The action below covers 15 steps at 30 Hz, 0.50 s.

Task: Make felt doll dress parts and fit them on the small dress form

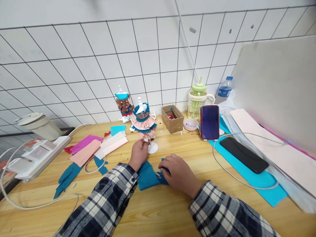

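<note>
A small white dress-form mannequin [141,107] stands upright on a round white base [152,148], dressed in tiers of teal and pale pink ruffled paper [144,124]. My left hand [139,154] is closed at the foot of the dress, gripping the mannequin low down near its stem. Teal crepe paper [148,177] lies on the table between my wrists, with a ragged gap toward its right end. Curled over that right end is my right hand [179,173], its fingertips on the paper. What lies under its palm is hidden.
Behind stands a second dressed mannequin [123,106]. A cardboard box [172,121], pink dish [191,125], green-lidded bottle [197,100] and propped phone [209,123] line the back. Paper sheets [86,152] and a power strip [42,157] lie left; a black phone [243,154] and cable lie right.
</note>
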Tool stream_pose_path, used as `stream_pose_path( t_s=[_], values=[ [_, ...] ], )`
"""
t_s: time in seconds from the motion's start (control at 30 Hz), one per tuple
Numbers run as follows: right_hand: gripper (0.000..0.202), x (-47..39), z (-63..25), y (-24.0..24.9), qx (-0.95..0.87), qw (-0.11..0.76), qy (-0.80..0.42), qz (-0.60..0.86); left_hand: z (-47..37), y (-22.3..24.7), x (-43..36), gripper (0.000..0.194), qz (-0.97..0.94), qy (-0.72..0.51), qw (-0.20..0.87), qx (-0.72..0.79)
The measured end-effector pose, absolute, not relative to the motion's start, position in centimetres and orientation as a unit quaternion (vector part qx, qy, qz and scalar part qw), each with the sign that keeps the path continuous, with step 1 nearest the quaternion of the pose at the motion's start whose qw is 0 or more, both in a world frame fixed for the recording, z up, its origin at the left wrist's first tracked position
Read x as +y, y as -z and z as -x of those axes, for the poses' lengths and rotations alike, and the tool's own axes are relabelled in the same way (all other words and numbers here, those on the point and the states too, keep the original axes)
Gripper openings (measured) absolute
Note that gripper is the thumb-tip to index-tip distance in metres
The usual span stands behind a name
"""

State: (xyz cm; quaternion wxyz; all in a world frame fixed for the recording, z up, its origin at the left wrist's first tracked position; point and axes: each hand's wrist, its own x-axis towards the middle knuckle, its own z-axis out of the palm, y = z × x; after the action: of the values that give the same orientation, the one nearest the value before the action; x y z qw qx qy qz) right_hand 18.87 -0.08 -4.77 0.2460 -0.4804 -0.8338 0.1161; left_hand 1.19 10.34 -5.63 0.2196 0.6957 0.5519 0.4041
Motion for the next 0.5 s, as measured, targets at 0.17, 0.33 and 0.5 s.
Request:
stream_pose_path(
  t_s=[0.17,0.33,0.5],
  values=[
    [0.015,-0.21,-18.87,4.98,-0.853,0.213,-0.117,0.463,-1.2,5.67,10.46,0.035,-0.689,-0.407,0.223,0.557],
    [0.015,-0.31,-18.89,4.84,-0.856,0.203,-0.12,0.461,-1.2,5.8,10.58,0.028,-0.672,-0.425,0.228,0.561],
    [0.025,-0.45,-18.84,4.58,-0.87,0.193,-0.132,0.435,-1.18,6.21,10.99,0.028,-0.657,-0.444,0.241,0.56]
  ],
)
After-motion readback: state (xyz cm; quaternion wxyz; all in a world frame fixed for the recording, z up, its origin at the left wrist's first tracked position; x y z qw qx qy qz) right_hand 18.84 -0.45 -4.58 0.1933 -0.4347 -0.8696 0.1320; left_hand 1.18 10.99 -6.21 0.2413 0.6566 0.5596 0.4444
